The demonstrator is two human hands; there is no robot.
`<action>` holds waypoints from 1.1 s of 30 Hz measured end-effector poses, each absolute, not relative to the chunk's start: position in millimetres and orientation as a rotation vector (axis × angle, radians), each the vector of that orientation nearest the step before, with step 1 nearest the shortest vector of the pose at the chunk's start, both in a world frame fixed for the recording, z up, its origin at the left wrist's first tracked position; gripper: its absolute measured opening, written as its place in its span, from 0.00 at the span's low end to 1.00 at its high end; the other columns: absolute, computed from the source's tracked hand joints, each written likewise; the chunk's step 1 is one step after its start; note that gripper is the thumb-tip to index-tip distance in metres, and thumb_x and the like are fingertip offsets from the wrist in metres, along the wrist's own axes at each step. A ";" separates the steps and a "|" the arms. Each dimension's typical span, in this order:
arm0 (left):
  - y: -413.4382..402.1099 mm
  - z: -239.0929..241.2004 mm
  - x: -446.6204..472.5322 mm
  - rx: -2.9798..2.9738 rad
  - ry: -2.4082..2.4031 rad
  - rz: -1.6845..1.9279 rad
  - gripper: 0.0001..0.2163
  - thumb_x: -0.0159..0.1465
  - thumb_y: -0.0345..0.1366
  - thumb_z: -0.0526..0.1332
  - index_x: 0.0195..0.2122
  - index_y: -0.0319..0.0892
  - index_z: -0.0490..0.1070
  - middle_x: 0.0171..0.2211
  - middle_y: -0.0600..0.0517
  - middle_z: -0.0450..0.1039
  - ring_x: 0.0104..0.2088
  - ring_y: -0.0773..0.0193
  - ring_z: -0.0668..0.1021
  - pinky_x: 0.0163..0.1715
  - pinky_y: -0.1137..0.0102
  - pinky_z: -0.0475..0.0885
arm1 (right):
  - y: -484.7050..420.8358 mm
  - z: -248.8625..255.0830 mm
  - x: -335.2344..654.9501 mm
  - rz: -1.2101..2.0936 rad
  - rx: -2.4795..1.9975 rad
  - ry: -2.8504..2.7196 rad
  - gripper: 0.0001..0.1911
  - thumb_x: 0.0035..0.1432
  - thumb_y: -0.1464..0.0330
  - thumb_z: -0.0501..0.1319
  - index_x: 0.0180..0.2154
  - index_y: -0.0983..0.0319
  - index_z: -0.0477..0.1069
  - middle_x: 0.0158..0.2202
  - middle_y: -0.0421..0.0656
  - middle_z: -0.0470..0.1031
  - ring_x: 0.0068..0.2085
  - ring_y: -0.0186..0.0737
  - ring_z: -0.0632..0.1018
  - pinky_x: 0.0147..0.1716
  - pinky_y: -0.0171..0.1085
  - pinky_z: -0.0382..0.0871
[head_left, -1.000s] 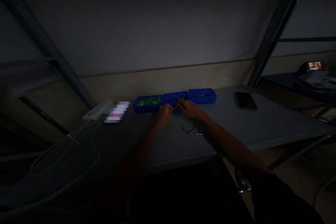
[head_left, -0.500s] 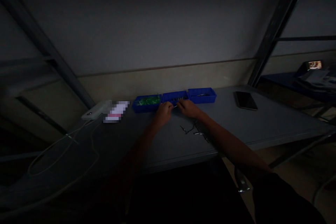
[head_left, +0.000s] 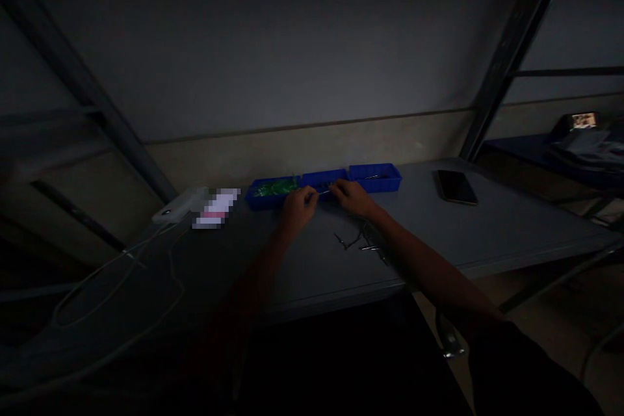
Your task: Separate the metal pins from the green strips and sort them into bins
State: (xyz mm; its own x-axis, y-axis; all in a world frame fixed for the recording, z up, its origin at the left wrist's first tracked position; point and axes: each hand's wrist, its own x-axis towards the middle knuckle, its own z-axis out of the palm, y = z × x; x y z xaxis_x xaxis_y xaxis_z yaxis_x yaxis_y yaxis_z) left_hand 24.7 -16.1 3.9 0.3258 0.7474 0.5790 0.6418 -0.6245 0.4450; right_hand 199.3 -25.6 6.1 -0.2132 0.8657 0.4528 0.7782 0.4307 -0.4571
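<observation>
Between my two hands is a thin, shiny metal rod (head_left: 324, 192), too small and dark to name more exactly. My left hand (head_left: 299, 205) pinches its left end, and the fingertips of my right hand (head_left: 351, 197) are closed on its right end. Just behind the hands stands the middle blue bin (head_left: 312, 178) with small dark metal parts in it. Several slim metal pieces (head_left: 347, 246) lie loose on the grey table (head_left: 302, 273), close to my right forearm.
A left blue bin (head_left: 253, 198) holds green plastic bags; a right blue bin (head_left: 390, 183) holds thin metal pieces. A dark tablet or phone (head_left: 457, 186) lies at right. To the left are a lit phone (head_left: 217, 208), a white box (head_left: 179, 205) and a cable (head_left: 178, 273).
My hands have moved slightly apart, the left one going a little leftward, and more of the rod shows between them. The bins and loose pieces stay put.
</observation>
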 end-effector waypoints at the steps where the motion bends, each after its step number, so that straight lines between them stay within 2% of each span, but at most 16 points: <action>1: -16.1 4.1 24.6 2.433 1.290 1.181 0.06 0.60 0.35 0.54 0.29 0.41 0.69 0.24 0.53 0.70 0.28 0.64 0.72 0.30 0.71 0.65 | -26.3 6.1 199.3 0.193 -1.347 -2.017 0.15 0.62 0.62 0.50 0.34 0.64 0.70 0.28 0.42 0.72 0.28 0.32 0.70 0.27 0.30 0.56; 6: -16.9 3.6 26.1 2.448 1.276 1.139 0.09 0.61 0.35 0.52 0.27 0.41 0.68 0.23 0.53 0.70 0.26 0.65 0.71 0.27 0.72 0.63 | -28.8 6.7 199.7 0.241 -1.224 -2.037 0.11 0.57 0.64 0.54 0.35 0.64 0.69 0.22 0.36 0.67 0.23 0.30 0.65 0.24 0.30 0.54; 15: -21.1 5.4 28.2 2.486 1.171 1.107 0.09 0.62 0.36 0.53 0.28 0.40 0.70 0.23 0.53 0.70 0.27 0.65 0.71 0.30 0.72 0.63 | -29.1 12.3 203.4 0.433 -1.126 -1.922 0.19 0.55 0.59 0.51 0.20 0.64 0.64 0.19 0.36 0.60 0.23 0.29 0.61 0.24 0.31 0.53; 19: -24.6 7.5 29.9 2.477 1.147 1.084 0.11 0.62 0.35 0.51 0.26 0.40 0.68 0.21 0.54 0.68 0.26 0.66 0.71 0.28 0.73 0.63 | -30.3 13.6 201.7 0.561 -1.047 -1.856 0.14 0.51 0.60 0.53 0.21 0.64 0.64 0.20 0.36 0.61 0.24 0.30 0.63 0.25 0.31 0.54; 23: -26.5 7.6 32.0 2.523 1.083 1.042 0.11 0.63 0.36 0.51 0.26 0.40 0.68 0.22 0.54 0.69 0.26 0.67 0.71 0.29 0.73 0.63 | -29.0 12.1 198.3 0.632 -1.015 -1.720 0.11 0.47 0.64 0.52 0.18 0.62 0.58 0.18 0.34 0.55 0.23 0.29 0.59 0.23 0.31 0.52; 29: -25.3 -3.1 34.0 2.518 1.105 0.993 0.06 0.61 0.35 0.55 0.33 0.40 0.70 0.27 0.53 0.72 0.29 0.66 0.73 0.31 0.73 0.66 | -20.5 11.3 210.2 0.523 -1.087 -1.422 0.12 0.47 0.64 0.50 0.17 0.60 0.53 0.18 0.34 0.51 0.21 0.29 0.57 0.22 0.32 0.50; 33: -27.3 -13.3 43.8 2.558 1.111 0.837 0.05 0.58 0.33 0.58 0.34 0.41 0.71 0.27 0.53 0.72 0.30 0.66 0.73 0.32 0.73 0.67 | -12.3 10.8 239.8 0.244 -1.336 -1.243 0.11 0.49 0.65 0.50 0.17 0.60 0.55 0.17 0.35 0.54 0.22 0.31 0.61 0.23 0.32 0.53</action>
